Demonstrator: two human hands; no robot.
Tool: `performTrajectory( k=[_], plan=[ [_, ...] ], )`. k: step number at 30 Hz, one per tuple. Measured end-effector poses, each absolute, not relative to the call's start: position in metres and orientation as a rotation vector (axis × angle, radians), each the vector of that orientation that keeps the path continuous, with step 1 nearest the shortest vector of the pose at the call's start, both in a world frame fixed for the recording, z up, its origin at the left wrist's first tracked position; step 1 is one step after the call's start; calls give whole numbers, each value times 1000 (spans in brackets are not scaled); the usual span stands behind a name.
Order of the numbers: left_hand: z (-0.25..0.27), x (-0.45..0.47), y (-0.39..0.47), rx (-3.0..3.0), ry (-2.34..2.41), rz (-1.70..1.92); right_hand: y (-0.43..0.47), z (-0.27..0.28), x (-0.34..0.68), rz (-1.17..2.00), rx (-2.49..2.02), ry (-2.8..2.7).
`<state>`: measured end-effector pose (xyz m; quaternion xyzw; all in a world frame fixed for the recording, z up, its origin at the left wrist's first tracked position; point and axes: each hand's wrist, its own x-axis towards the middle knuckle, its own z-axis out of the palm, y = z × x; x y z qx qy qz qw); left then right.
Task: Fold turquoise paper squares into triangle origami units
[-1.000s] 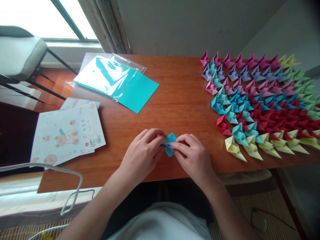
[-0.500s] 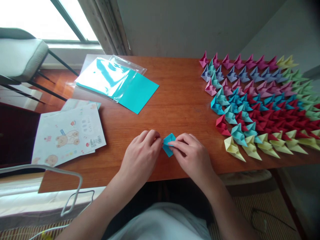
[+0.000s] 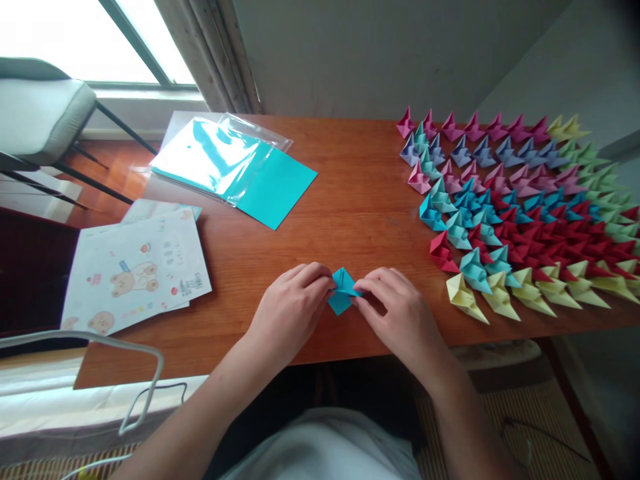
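A small piece of folded blue origami paper is held just above the near part of the wooden table, roughly diamond-shaped with a raised fold across it. My left hand pinches its left corner between thumb and fingers. On the opposite side, my right hand grips the right corner with thumb and forefinger. The fingertips hide both side corners, while the top and bottom points stay visible.
Rows of folded paper figures in several colours, such as a yellow one, cover the table's right side. Blue paper sheets in a clear sleeve lie back left. Bear-printed packets sit left. A white cable hangs by the near left edge.
My right fingers have moved from the paper's middle out to its right corner, leaving more of the paper in sight. The left hand has shifted slightly right.
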<state>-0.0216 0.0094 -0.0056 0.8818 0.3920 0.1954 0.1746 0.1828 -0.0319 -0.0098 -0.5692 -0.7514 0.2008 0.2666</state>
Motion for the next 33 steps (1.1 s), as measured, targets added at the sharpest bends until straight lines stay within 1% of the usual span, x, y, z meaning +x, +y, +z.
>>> performTrajectory(
  k=[5, 14, 25, 33],
  plan=[
    [-2, -19, 10, 2533, 1111, 511, -35, -10, 184, 457, -1581, -2009],
    [3, -18, 12, 2388, 1277, 403, -31, -8, 175, 455, -1757, -1960],
    [1, -10, 8, 2351, 1400, 426, -28, -10, 165, 389, -1914, -1843],
    [3, -13, 8, 2340, 1346, 476, -32, -12, 171, 470, -1749, -1832]
  ],
)
